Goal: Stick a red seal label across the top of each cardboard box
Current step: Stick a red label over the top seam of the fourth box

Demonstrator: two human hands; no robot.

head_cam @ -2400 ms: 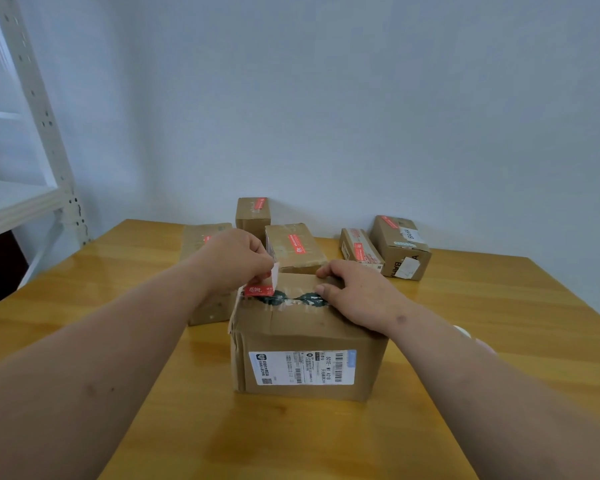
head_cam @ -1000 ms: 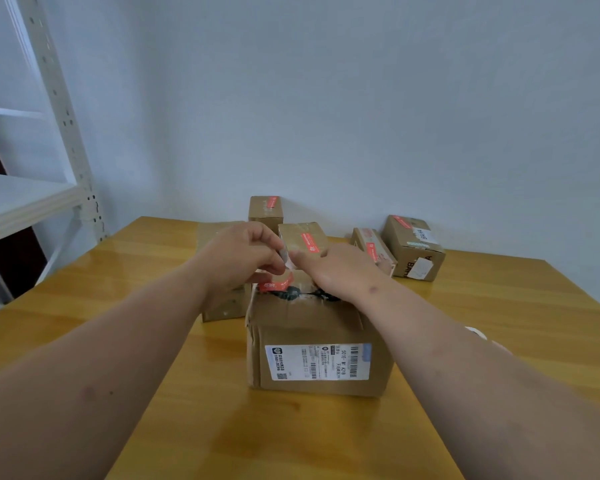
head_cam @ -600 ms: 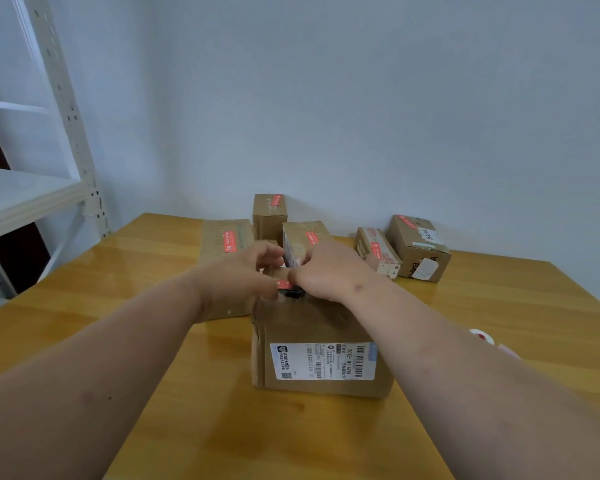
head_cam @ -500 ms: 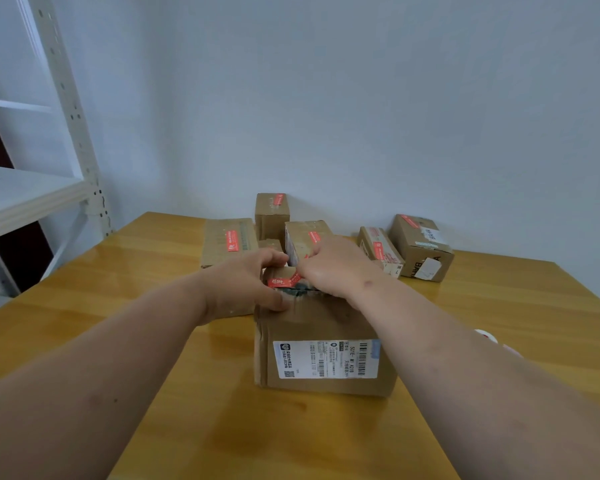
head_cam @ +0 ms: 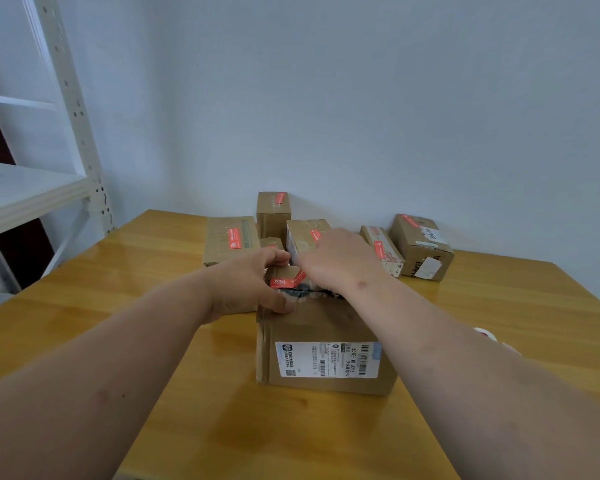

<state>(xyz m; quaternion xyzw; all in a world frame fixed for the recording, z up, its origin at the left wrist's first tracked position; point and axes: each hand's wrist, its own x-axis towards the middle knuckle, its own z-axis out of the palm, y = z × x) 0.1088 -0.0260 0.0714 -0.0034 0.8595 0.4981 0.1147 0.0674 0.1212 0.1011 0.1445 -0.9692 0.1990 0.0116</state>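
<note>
Label: thin, limp, sticky red seal label (head_cam: 287, 279); best taken by its ends.
Left hand (head_cam: 246, 287): gripped the near box (head_cam: 326, 344) corner.
Right hand (head_cam: 338, 261): pressed the label; grip unclear.

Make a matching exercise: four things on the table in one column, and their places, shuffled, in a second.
Things:
1. red label
2. left hand
3. flat box
4. shipping label

Places:
A. far left of the back row
B. front face of the near box
C. top of the near box, between the hands
D. near box's top left corner

Pairs: 1-C, 2-D, 3-A, 4-B
</note>
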